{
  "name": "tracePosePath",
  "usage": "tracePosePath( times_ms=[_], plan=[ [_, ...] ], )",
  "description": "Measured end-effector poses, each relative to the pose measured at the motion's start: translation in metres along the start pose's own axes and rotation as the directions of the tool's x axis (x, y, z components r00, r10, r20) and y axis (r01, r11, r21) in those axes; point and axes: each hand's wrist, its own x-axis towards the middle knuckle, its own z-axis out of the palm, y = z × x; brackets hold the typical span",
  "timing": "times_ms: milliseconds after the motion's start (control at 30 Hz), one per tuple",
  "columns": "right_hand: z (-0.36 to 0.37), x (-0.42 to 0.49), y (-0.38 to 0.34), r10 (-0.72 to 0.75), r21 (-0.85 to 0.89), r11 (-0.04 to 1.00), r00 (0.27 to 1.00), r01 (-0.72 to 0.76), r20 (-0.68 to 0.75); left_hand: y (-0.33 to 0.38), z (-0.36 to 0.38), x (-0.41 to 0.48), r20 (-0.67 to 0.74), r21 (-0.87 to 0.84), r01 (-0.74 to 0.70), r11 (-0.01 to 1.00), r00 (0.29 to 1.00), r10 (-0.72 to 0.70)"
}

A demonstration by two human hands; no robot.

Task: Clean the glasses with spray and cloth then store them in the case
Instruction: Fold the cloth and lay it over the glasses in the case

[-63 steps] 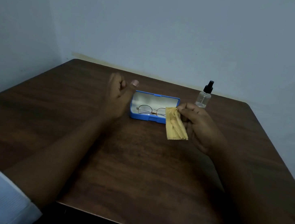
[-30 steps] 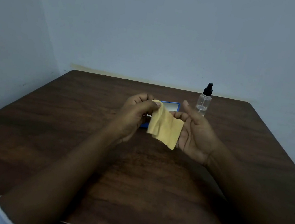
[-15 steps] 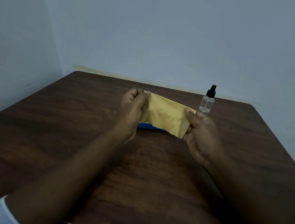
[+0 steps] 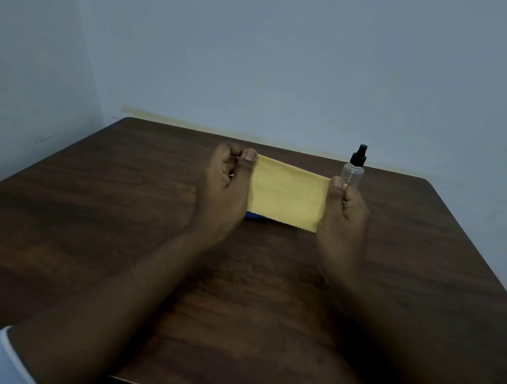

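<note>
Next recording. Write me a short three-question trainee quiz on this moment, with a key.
1. Multiple choice: the left hand and right hand each have a grip on the yellow cloth. The cloth is A) balled up, B) stretched out between them, C) folded in half.
2. True or false: the spray bottle lies on its side.
3. Fill in: the blue sliver below the cloth's lower edge belongs to the ____.
Key: 1 B; 2 false, it stands upright on the table; 3 case.

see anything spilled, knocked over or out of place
Nothing stands out. The spray bottle stands upright; left hand and right hand pinch the yellow cloth spread in front of the blue case.
</note>
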Motion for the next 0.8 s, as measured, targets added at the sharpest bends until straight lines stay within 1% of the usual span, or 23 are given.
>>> tracePosePath(
  times_ms=[167,400,467,567,633,667,733,767,800],
  plan=[
    [0.000,0.001,0.001,0.005,-0.012,1.000,1.000,-0.005,-0.020,0.002,-0.004,0.002,-0.003,0.057,-0.050,0.997,0.999,0.050],
    [0.001,0.005,0.004,-0.026,-0.076,0.997,0.998,0.021,-0.058,0.007,-0.011,0.007,-0.037,0.075,-0.139,0.987,0.989,0.142],
    [0.003,0.004,0.006,-0.022,-0.069,0.997,0.999,0.019,-0.043,0.011,-0.014,0.010,-0.009,0.090,-0.156,0.984,0.988,0.157],
    [0.000,0.002,0.008,0.006,-0.010,1.000,1.000,-0.006,0.001,0.027,-0.011,0.015,0.123,0.163,-0.214,0.963,0.973,0.196],
    [-0.003,0.002,0.007,0.076,0.084,0.993,0.996,-0.081,0.053,0.047,-0.007,0.022,0.222,0.213,-0.301,0.930,0.942,0.254],
    [-0.004,0.003,0.006,0.139,0.156,0.976,0.986,-0.153,0.095,0.058,-0.004,0.026,0.275,0.228,-0.340,0.912,0.921,0.275],
    [-0.006,0.005,0.000,0.238,0.334,0.892,0.945,-0.304,0.226,0.082,0.002,0.037,0.384,0.245,-0.418,0.875,0.871,0.308],
    [-0.008,0.006,-0.003,0.249,0.399,0.848,0.927,-0.348,0.279,0.093,0.005,0.041,0.436,0.248,-0.450,0.858,0.843,0.315],
    [-0.010,0.006,-0.006,0.244,0.432,0.826,0.920,-0.363,0.307,0.102,0.009,0.044,0.491,0.249,-0.475,0.844,0.813,0.313]
  ],
)
